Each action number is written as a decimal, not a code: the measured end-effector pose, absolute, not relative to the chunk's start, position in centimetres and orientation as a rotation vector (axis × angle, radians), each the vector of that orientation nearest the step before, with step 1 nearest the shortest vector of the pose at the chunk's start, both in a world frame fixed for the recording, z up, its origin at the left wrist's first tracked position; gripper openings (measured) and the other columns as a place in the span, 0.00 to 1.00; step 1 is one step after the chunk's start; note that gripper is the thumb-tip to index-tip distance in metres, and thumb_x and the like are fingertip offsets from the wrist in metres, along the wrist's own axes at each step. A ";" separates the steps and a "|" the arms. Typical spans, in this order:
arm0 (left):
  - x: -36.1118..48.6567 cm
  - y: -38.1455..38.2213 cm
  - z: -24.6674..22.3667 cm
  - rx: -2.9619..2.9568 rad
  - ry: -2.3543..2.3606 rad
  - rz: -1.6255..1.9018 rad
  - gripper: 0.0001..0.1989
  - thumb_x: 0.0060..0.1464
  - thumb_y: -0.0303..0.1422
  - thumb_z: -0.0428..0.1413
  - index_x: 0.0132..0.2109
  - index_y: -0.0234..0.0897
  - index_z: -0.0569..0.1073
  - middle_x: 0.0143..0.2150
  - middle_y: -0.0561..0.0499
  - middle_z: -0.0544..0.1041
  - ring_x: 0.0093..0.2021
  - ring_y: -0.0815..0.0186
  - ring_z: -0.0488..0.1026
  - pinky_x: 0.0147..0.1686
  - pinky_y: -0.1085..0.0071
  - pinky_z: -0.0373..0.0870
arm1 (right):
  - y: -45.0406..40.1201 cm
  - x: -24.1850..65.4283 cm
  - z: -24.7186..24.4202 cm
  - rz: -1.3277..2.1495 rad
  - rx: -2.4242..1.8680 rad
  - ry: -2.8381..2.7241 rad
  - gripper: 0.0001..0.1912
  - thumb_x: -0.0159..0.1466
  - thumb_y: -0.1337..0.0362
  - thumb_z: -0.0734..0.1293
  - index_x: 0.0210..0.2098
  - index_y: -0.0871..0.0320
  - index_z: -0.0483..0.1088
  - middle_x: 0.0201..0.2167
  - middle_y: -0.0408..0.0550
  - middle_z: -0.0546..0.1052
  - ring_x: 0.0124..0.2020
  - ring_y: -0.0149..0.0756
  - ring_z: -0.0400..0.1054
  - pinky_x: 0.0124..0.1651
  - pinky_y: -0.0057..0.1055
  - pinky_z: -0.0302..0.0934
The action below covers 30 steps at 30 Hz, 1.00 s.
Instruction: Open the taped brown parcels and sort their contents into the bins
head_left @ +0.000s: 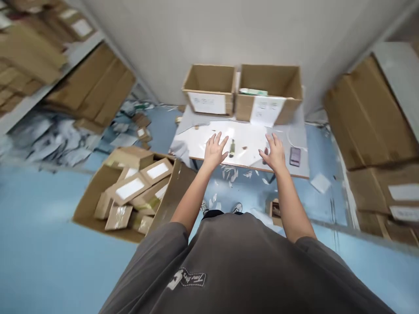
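Note:
Both hands are held out over the near part of a white table (209, 139), fingers spread and holding nothing. My left hand (215, 151) is just left of a small green and dark item (232, 148) lying on the table. My right hand (274, 152) is farther right, beside a small reddish-dark thing (265, 151) partly hidden by its fingers. Right of that hand lies a purple rectangular object (295, 156). At the back of the table stand two open cardboard boxes: the left one (209, 80) shows no contents, while the right one (291, 107) holds something green and white.
A large open carton (83, 209) full of small boxes stands on the floor at left. Shelves with cartons flank both sides, the left shelf (62, 74) and right cartons (373, 117). Paper scraps and a small box (276, 221) lie on the blue floor.

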<state>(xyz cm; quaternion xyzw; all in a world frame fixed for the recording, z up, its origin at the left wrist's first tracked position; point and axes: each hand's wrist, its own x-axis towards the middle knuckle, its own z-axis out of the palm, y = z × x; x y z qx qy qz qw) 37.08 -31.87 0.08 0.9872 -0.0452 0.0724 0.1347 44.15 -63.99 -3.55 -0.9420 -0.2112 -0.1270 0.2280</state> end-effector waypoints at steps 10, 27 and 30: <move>16.8 -5.0 -1.3 2.704 0.906 0.387 0.42 0.61 0.40 0.66 0.79 0.42 0.63 0.82 0.37 0.58 0.81 0.37 0.53 0.78 0.40 0.53 | -26.6 42.1 -1.3 -0.160 -2.213 -1.488 0.44 0.69 0.54 0.70 0.81 0.51 0.53 0.82 0.60 0.52 0.78 0.66 0.51 0.76 0.70 0.53; 2.1 16.1 -10.9 2.334 1.345 0.321 0.48 0.60 0.38 0.68 0.81 0.42 0.58 0.83 0.37 0.54 0.78 0.37 0.58 0.75 0.43 0.62 | 6.7 31.7 -9.3 0.118 -2.067 -1.828 0.44 0.69 0.57 0.70 0.80 0.56 0.53 0.81 0.65 0.52 0.78 0.65 0.52 0.76 0.68 0.54; 8.6 18.5 -14.5 2.282 1.177 0.238 0.50 0.60 0.37 0.69 0.82 0.42 0.55 0.82 0.36 0.56 0.77 0.38 0.61 0.74 0.45 0.63 | 7.9 34.3 -13.4 0.199 -2.202 -1.744 0.46 0.67 0.58 0.72 0.80 0.57 0.53 0.80 0.66 0.54 0.77 0.65 0.54 0.75 0.66 0.56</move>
